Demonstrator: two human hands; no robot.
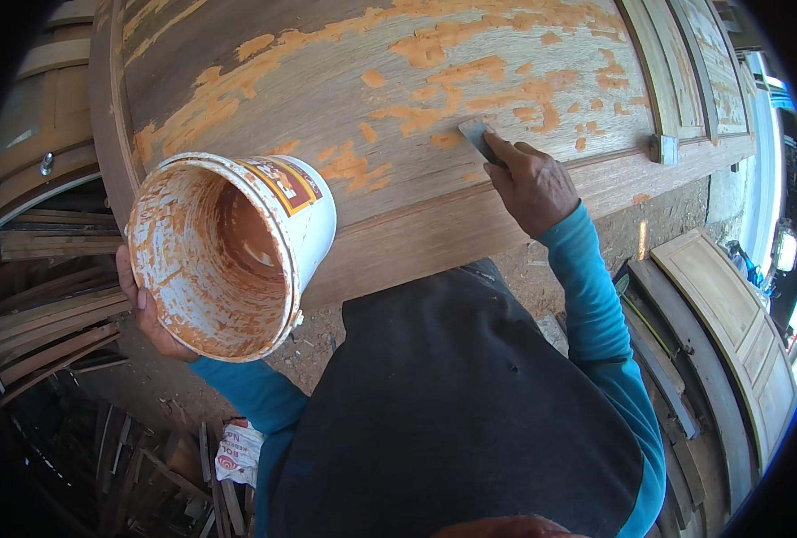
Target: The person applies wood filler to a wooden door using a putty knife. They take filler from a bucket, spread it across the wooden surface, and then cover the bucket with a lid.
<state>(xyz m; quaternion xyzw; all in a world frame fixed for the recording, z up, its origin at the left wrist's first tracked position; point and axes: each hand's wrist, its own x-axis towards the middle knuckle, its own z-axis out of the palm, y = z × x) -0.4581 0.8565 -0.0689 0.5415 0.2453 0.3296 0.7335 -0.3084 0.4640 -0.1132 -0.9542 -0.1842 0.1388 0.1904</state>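
Observation:
A wooden door (542, 134) lies flat before me, its panel streaked with patches of orange filler (425, 49). My right hand (537, 184) grips a putty knife (477, 139), with the blade on or just above the panel near its front rail. On the left, my left hand (153, 309) holds a white plastic bucket (313, 202) by its side near the rim. The bucket is tilted, its mouth turned toward me. Orange filler smears the inside wall, and more of it lies at the bottom. Some left-hand fingers are hidden behind the bucket.
Stacked timber (53, 323) and loose scraps fill the left side. A white printed sack (239, 453) lies on the ground at lower left. To the right, a panelled door (721, 305) leans beside boards. A small block (664, 150) sits on the door's front rail.

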